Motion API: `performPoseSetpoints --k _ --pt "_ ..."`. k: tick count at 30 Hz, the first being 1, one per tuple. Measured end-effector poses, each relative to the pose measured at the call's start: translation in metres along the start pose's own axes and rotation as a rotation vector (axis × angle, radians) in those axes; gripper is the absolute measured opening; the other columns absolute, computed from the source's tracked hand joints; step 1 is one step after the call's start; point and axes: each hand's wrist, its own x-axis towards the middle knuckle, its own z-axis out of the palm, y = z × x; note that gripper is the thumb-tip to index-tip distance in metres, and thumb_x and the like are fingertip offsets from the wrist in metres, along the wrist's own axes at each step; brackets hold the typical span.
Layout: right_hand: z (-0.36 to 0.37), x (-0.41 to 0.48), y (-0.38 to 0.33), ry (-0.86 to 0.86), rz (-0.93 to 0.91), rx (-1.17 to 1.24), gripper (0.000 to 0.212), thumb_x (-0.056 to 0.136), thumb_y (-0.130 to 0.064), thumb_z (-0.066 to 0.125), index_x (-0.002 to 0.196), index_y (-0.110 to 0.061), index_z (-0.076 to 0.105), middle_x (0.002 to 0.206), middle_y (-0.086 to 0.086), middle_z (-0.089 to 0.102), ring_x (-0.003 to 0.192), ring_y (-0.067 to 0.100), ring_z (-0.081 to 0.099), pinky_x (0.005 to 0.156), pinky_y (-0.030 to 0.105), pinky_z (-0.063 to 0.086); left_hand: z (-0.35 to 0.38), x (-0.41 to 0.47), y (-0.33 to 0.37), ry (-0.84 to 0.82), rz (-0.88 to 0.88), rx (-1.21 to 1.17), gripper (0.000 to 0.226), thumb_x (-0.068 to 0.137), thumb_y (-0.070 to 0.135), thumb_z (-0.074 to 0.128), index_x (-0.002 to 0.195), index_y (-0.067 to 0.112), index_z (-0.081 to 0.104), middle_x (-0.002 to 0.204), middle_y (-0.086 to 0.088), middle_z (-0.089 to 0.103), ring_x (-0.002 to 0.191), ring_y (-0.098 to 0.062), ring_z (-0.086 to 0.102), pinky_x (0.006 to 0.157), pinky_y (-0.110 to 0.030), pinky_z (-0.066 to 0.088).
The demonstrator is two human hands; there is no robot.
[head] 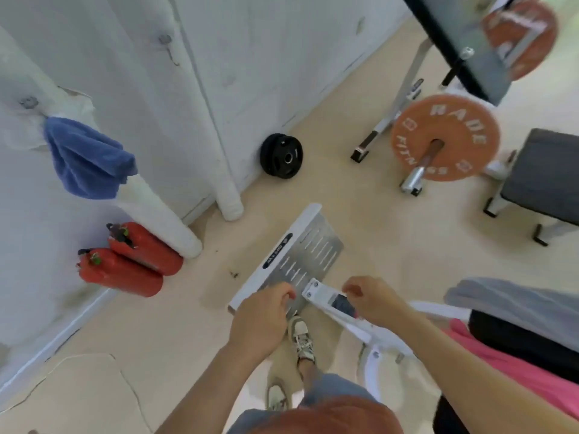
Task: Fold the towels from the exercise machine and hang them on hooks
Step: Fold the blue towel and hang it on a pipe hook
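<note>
"Towels left to do, are there?"

"Two, by the look of it. A grey towel (507, 303) lies draped over the exercise machine (380, 344) at the person's right, and a pink towel (513, 368) lies just below it. A blue towel (87, 158) hangs on the wall at the left, so I'd count that one as done."

"Which step is this, then?"

"Fetching the next towel, I'd say. Neither hand has any cloth in it."

"How do the hands lie?"

"The left hand (263, 321) is over the machine's metal footplate (308, 256), its fingers loosely curled and holding nothing. The right hand (372, 300) is above the white frame bar (322, 294). Its fingers are loosely curled and empty too, but the blur stops me telling whether they brush the bar."

"And next?"

"It calls for a turn to the right and a reach for the grey towel, which lies uppermost. The fingers need to uncurl and take it by an edge so it lifts clear. After folding, it could go on the bare hook (167, 45) further along the wall."
</note>
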Motion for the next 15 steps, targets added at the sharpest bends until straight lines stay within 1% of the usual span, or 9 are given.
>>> performPoseSetpoints --k 1,2,4,5,6,8,10,13,15 --pt "0.014 -0.017 0.019 0.02 0.053 0.015 0.023 0.092 -0.012 0.042 0.095 -0.013 0.065 0.096 0.004 0.065 0.085 0.024 0.059 0.069 0.028 0.042 0.011 -0.006 0.004 -0.029 0.021 0.0 0.031 0.094 0.01 0.043 0.108 0.031 0.06 0.1 0.009 0.063 0.087 -0.011 0.057 0.074 -0.03 0.046" --pt "0.028 -0.034 0.039 0.045 0.104 0.037 0.024 0.092 -0.013 0.043 0.1 -0.014 0.066 0.103 0.005 0.066 0.093 0.026 0.061 0.072 0.028 0.043 0.022 -0.013 0.009 -0.061 0.042 -0.012 0.034 0.091 0.006 0.044 0.108 0.031 0.06 0.101 0.009 0.061 0.087 -0.009 0.055 0.073 -0.026 0.044" --pt "0.053 -0.068 0.074 0.083 0.196 0.073 0.031 0.093 -0.016 0.046 0.119 -0.017 0.063 0.122 0.004 0.064 0.109 0.024 0.06 0.085 0.028 0.045 0.044 -0.025 0.019 -0.121 0.082 -0.034 0.031 0.092 0.008 0.046 0.107 0.029 0.062 0.101 0.009 0.063 0.088 -0.008 0.056 0.075 -0.024 0.045" --pt "0.063 -0.086 0.091 0.098 0.231 0.072 0.033 0.093 -0.017 0.047 0.123 -0.019 0.06 0.126 0.003 0.062 0.113 0.024 0.058 0.09 0.031 0.046 0.056 -0.032 0.026 -0.161 0.092 -0.04 0.026 0.093 0.012 0.046 0.106 0.028 0.063 0.099 0.008 0.065 0.087 -0.009 0.057 0.076 -0.026 0.047" --pt "0.071 -0.103 0.107 0.107 0.272 0.058 0.034 0.092 -0.017 0.048 0.124 -0.02 0.059 0.128 0.003 0.061 0.114 0.024 0.057 0.092 0.033 0.047 0.069 -0.04 0.034 -0.206 0.103 -0.041 0.023 0.095 0.017 0.047 0.105 0.027 0.064 0.094 0.008 0.066 0.082 -0.009 0.058 0.073 -0.027 0.047" --pt "0.083 -0.14 0.138 0.132 0.358 0.025 0.039 0.089 -0.017 0.05 0.127 -0.022 0.057 0.13 0.002 0.058 0.12 0.025 0.052 0.093 0.038 0.047 0.099 -0.056 0.047 -0.285 0.137 -0.034 0.021 0.096 0.021 0.046 0.103 0.027 0.065 0.076 0.013 0.059 0.068 -0.007 0.052 0.061 -0.024 0.04" --pt "0.091 -0.175 0.168 0.153 0.438 -0.03 0.046 0.088 -0.017 0.051 0.134 -0.024 0.05 0.134 0.0 0.051 0.13 0.025 0.041 0.095 0.042 0.046 0.128 -0.07 0.064 -0.333 0.181 -0.018 0.023 0.097 0.018 0.045 0.105 0.028 0.065 0.07 0.014 0.052 0.066 -0.007 0.047 0.06 -0.025 0.034" --pt "0.1 -0.219 0.209 0.145 0.561 -0.095 0.058 0.09 -0.027 0.057 0.143 -0.031 0.032 0.152 0.0 0.028 0.143 0.026 0.017 0.106 0.052 0.033 0.173 -0.088 0.088 -0.404 0.242 -0.001 0.031 0.094 0.01 0.042 0.106 0.03 0.063 0.083 0.009 0.057 0.079 -0.014 0.053 0.067 -0.027 0.039" --pt "0.11 -0.247 0.24 0.179 0.638 -0.052 0.065 0.088 -0.029 0.061 0.144 -0.033 0.026 0.155 0.002 0.021 0.144 0.027 0.013 0.108 0.055 0.031 0.207 -0.1 0.105 -0.439 0.278 0.005 0.029 0.094 0.011 0.045 0.105 0.031 0.063 0.089 0.011 0.057 0.085 -0.013 0.056 0.07 -0.026 0.041"
